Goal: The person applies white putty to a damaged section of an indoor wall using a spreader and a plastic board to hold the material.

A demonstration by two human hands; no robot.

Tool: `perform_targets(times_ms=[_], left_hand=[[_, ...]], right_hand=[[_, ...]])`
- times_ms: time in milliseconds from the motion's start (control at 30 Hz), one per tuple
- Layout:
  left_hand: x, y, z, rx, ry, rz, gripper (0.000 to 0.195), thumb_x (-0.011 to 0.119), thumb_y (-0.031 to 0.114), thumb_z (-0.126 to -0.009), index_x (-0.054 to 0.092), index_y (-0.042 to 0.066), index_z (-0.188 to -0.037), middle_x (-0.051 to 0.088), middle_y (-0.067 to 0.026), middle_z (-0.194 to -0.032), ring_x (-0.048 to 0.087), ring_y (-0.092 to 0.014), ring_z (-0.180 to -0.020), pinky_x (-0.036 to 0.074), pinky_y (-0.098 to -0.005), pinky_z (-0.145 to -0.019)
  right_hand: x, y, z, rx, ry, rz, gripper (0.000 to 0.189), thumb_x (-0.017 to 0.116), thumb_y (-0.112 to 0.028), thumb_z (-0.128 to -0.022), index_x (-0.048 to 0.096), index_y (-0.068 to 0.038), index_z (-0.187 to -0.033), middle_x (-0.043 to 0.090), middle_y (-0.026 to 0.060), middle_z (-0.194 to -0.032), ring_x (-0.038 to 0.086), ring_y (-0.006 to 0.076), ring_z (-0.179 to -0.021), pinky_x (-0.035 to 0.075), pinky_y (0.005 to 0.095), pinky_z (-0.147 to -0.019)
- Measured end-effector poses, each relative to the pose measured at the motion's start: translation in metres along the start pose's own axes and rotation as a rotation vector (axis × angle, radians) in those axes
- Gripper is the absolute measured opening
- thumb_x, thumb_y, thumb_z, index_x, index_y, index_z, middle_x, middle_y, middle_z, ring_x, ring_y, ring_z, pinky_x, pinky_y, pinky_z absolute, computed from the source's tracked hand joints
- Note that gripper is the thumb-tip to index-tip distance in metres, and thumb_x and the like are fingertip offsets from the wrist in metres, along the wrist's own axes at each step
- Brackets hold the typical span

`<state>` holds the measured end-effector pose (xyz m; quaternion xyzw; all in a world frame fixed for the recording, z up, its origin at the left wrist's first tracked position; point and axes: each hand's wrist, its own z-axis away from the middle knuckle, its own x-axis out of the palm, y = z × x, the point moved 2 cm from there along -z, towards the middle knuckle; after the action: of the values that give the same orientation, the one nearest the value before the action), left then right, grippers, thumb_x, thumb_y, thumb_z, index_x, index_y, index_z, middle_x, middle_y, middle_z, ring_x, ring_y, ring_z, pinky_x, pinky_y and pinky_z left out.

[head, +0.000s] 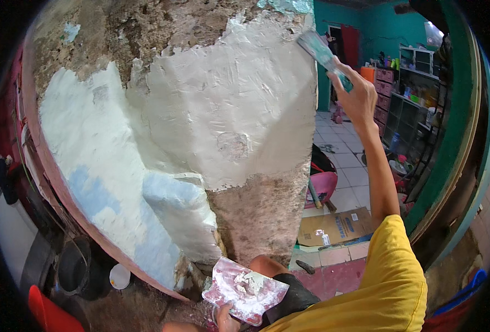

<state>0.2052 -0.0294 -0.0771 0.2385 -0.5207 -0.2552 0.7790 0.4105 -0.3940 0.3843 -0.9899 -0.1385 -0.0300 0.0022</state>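
Note:
My right hand (356, 96), arm stretched up and forward, grips a putty knife (317, 47) with a wide, smeared blade. The blade lies at the upper right edge of the wall, over wet-looking white filler (228, 95). Low in front of me, my left hand (227, 318) holds a reddish plate (245, 309) coated with white residue. A lump of white putty (251, 283) sits on that plate. Bare, rough wall (265, 207) shows below the filler, and brown crumbly masonry (153, 20) above it. A small round patch (233, 145) in the filler looks rougher.
Past the wall's right edge a doorway opens onto a tiled room with a pink basin (326, 186), flattened cardboard (336, 228) and a shelf cabinet (411, 103). A green door frame (444, 166) stands at right. A black bucket (74, 265) and white lid (120, 277) are lower left.

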Motion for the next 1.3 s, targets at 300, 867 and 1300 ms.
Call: perform_targets(times_ms=[300,867,1300], left_hand=[[-0.005,0.002,0.0,0.057,0.005,-0.067,0.021,0.053,0.01,-0.085,0.058,-0.002,-0.102,0.06,-0.0092,-0.1,0.058,-0.021,-0.094,0.047,-0.0344,-0.082],[-0.006,0.0,0.001,-0.039,-0.03,0.074,0.029,0.054,0.011,-0.085,0.054,-0.001,-0.111,0.059,-0.0071,-0.1,0.056,-0.019,-0.096,0.045,-0.0318,-0.084],[-0.01,-0.012,-0.011,-0.058,0.008,-0.014,0.045,0.055,0.022,-0.085,0.047,0.0,-0.123,0.056,-0.0086,-0.113,0.053,-0.024,-0.106,0.043,-0.0359,-0.092]], right_hand=[[-0.01,-0.009,-0.003,-0.091,0.055,-0.089,0.031,0.069,-0.028,-0.081,0.067,-0.018,-0.11,0.069,0.0086,-0.097,0.069,0.0233,-0.079,0.053,0.033,-0.066],[-0.002,0.018,-0.002,-0.068,-0.023,-0.227,0.033,0.068,-0.024,-0.083,0.064,-0.016,-0.115,0.068,0.0105,-0.103,0.068,0.0244,-0.089,0.052,0.0325,-0.072],[0.019,0.058,0.039,-0.059,0.001,-0.346,0.036,0.066,-0.01,-0.084,0.061,-0.012,-0.119,0.067,0.0118,-0.106,0.067,0.0232,-0.089,0.053,0.0333,-0.077]])
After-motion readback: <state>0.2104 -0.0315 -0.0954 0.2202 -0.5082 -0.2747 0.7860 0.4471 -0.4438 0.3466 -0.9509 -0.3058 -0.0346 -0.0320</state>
